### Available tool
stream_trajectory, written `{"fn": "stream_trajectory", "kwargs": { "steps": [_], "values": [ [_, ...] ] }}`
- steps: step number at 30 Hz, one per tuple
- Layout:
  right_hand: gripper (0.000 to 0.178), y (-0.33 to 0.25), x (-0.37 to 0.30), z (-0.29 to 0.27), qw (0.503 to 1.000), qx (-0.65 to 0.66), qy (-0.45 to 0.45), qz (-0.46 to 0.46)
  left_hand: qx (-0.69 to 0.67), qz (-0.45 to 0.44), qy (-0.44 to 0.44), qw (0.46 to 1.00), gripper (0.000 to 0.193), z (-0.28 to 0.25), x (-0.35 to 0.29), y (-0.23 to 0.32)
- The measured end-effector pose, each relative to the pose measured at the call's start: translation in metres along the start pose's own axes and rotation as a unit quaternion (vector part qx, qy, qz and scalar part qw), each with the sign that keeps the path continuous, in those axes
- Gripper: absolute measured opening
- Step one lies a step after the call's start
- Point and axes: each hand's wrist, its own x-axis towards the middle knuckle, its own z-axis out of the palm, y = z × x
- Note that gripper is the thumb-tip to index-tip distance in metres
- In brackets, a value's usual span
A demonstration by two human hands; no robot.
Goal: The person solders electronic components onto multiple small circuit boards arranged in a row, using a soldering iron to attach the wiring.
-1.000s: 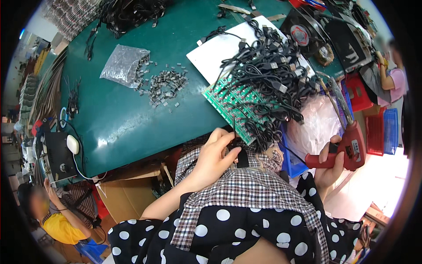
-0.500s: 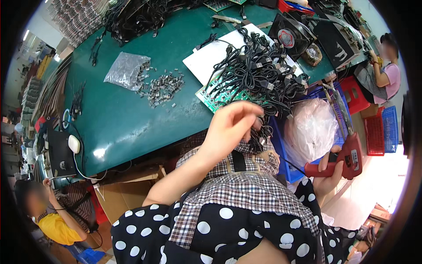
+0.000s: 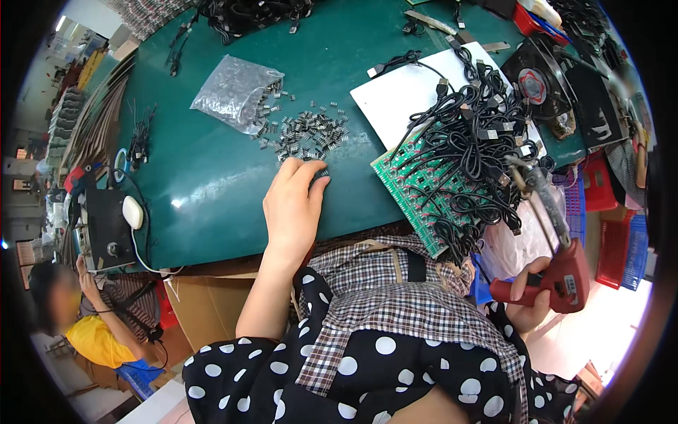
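My left hand rests at the near edge of a pile of small metal connectors on the green table. Its thumb and index finger are apart, with a loose connector lying between their tips. My right hand is wrapped round the handle of a red soldering gun, whose metal nozzle points up and away. Beyond that nozzle lies a tangle of black USB cables on a green circuit board panel. The panel's near corner overhangs the table edge. Under it is a white board.
A clear plastic bag of connectors lies beside the pile. A fan stands at the back right. A black control box sits at the left edge. A clear plastic-covered bundle is below the panel. Another person sits at the left.
My left hand has moved left from the cables to the connector pile. The view has shifted, and more of the board panel shows. The soldering gun stays in my right hand.
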Motion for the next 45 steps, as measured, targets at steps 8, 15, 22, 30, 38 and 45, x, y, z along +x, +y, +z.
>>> {"fn": "stream_trajectory", "kwargs": {
  "steps": [8,15,22,30,38,45],
  "values": [
    [0.067,-0.005,0.013,0.032,0.991,-0.05,-0.032,0.121,-0.009,0.161,-0.057,0.985,0.006,-0.004,0.022,-0.003],
    [0.065,-0.009,0.029,0.039,0.97,-0.06,-0.117,0.203,-0.47,-0.177,-0.21,0.839,0.011,0.002,0.008,0.016],
    [0.059,-0.011,0.048,0.049,0.951,-0.069,-0.17,0.249,-0.512,-0.151,-0.185,0.825,0.015,0.004,0.004,0.02],
    [0.067,-0.002,0.048,0.057,0.939,-0.083,-0.133,0.306,-0.557,-0.223,-0.151,0.786,0.014,0.016,0.004,0.033],
    [0.035,-0.022,0.055,0.038,0.864,-0.201,-0.273,0.373,-0.548,-0.177,-0.056,0.816,0.019,0.031,-0.003,0.038],
    [0.031,-0.025,0.063,0.045,0.85,-0.191,-0.298,0.39,-0.531,-0.192,-0.065,0.823,0.019,0.032,-0.005,0.041]
  ]
}}
